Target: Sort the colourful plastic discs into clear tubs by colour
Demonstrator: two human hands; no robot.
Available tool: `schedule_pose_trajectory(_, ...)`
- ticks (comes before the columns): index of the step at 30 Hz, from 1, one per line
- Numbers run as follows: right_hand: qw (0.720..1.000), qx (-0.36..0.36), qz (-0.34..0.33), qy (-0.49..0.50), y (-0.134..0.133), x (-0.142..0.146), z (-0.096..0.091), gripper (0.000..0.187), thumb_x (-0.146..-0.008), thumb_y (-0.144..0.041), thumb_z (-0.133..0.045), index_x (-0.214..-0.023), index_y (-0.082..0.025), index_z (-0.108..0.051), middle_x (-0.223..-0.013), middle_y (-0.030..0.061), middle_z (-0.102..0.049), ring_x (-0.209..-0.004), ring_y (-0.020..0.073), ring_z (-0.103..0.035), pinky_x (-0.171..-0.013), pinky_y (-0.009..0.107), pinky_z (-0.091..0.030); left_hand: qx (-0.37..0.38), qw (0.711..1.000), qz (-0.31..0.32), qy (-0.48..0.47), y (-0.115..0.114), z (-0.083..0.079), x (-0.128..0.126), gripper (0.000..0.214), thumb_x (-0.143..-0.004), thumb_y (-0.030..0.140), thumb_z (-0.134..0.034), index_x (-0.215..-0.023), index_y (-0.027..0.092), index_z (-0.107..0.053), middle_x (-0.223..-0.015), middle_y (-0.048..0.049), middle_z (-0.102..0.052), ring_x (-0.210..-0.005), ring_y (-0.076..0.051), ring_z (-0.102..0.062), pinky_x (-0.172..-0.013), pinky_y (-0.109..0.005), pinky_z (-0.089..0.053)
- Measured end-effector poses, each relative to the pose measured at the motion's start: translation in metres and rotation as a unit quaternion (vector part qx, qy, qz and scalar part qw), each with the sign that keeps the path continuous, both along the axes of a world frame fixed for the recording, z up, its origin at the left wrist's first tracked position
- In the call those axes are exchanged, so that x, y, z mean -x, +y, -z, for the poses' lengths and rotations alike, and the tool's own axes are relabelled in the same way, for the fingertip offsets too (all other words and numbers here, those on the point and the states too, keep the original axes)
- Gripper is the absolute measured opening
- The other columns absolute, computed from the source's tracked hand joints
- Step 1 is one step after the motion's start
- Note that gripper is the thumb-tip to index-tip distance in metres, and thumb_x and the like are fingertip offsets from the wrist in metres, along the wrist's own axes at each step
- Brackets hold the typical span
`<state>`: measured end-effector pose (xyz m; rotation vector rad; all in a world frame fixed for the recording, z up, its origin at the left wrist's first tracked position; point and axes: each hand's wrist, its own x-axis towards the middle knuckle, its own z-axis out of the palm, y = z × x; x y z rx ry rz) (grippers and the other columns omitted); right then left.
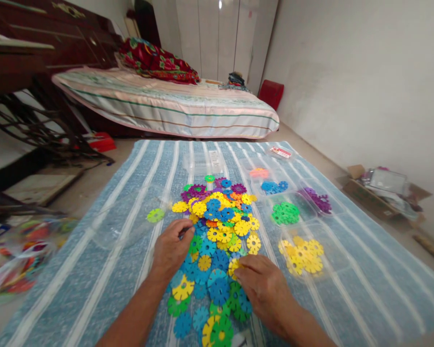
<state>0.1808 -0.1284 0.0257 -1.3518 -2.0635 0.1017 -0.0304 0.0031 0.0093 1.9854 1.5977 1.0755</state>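
Yellow disc (233, 266) pinched in the right hand (262, 284)
Left hand (173, 246) beside the mixed pile (220, 259); whether its grip holds anything, I cannot tell.

discs (219, 290), centre: smooth plastic | trays (306, 211), right: clear, glossy plastic | striped cover (379, 284): matt cloth | headboard (67, 36), upper left: looks glossy wood | box (378, 207), right: matt cardboard

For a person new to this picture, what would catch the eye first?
Most likely the heap of bright notched discs on the striped cloth, partly between the left hand and the right hand. The eye may then go to the clear trays on the right, with discs grouped by colour, and to the red floral bedding on the bed behind.
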Motion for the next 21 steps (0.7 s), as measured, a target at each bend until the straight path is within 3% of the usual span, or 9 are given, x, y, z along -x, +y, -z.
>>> schedule_pose_trajectory(4,0.996,-0.086,0.034,0.019,-0.004,-0.017,-0.012,0.025,-0.088,-0.008,-0.043,-0.095,-0.021,-0.063,-0.089,0.0057,-0.068,-0.082,0.0161,-0.062,-0.074,0.029,-0.053,0.005,1.0,0.003,-0.002,-0.002,-0.002,0.0,0.022,-0.076,0.039,-0.048,-0.079,0.023,-0.063,-0.091,-0.0022,-0.069,-0.085,-0.018,-0.064,-0.083,-0.029,-0.051)
schedule_pose_trajectory(8,0.969,-0.17,0.169,-0.063,-0.011,-0.057,-0.034,0.02,-0.086,-0.009,-0.05,-0.097,-0.02,-0.062,-0.087,0.0075,-0.069,-0.084,0.0204,-0.063,-0.081,0.037,-0.05,0.009,1.0,0.0,-0.002,-0.003,-0.003,-0.001,0.021,-0.075,0.038,-0.048,-0.077,0.023,-0.063,-0.089,-0.0016,-0.069,-0.085,-0.018,-0.064,-0.081,-0.028,-0.051)
schedule_pose_trajectory(11,0.949,-0.164,0.244,-0.11,-0.015,-0.074,-0.044,0.013,-0.087,-0.014,-0.053,-0.093,-0.021,-0.062,-0.087,0.0085,-0.068,-0.082,0.0229,-0.062,-0.082,0.043,-0.049,0.008,1.0,0.001,-0.004,-0.002,-0.002,-0.001,0.021,-0.075,0.037,-0.048,-0.076,0.023,-0.063,-0.088,-0.0016,-0.069,-0.086,-0.018,-0.064,-0.081,-0.029,-0.051)
schedule_pose_trajectory(14,0.964,-0.15,0.202,-0.085,-0.016,-0.061,-0.035,0.014,-0.087,-0.017,-0.054,-0.099,-0.021,-0.06,-0.093,0.0087,-0.067,-0.088,0.0231,-0.061,-0.083,0.043,-0.049,0.008,1.0,0.002,0.0,-0.003,-0.002,-0.001,0.021,-0.075,0.037,-0.048,-0.077,0.023,-0.063,-0.089,-0.002,-0.069,-0.086,-0.018,-0.064,-0.082,-0.03,-0.051)
schedule_pose_trajectory(17,0.983,-0.112,0.142,-0.046,-0.014,-0.027,-0.015,0.015,-0.087,-0.02,-0.053,-0.1,-0.021,-0.059,-0.097,0.0088,-0.066,-0.095,0.0234,-0.06,-0.084,0.043,-0.05,0.006,1.0,0.003,-0.001,-0.003,0.0,-0.001,0.02,-0.075,0.037,-0.048,-0.077,0.023,-0.063,-0.089,-0.0017,-0.069,-0.085,-0.018,-0.064,-0.082,-0.03,-0.051)
schedule_pose_trajectory(21,0.988,-0.028,0.135,-0.073,-0.007,0.009,0.01,0.019,-0.083,-0.023,-0.057,-0.101,-0.016,-0.06,-0.105,0.0125,-0.065,-0.105,0.0301,-0.056,-0.087,0.049,-0.048,0.0,1.0,0.003,-0.005,-0.002,0.002,0.0,0.02,-0.076,0.036,-0.048,-0.077,0.023,-0.063,-0.089,-0.0013,-0.069,-0.086,-0.017,-0.064,-0.082,-0.028,-0.051)
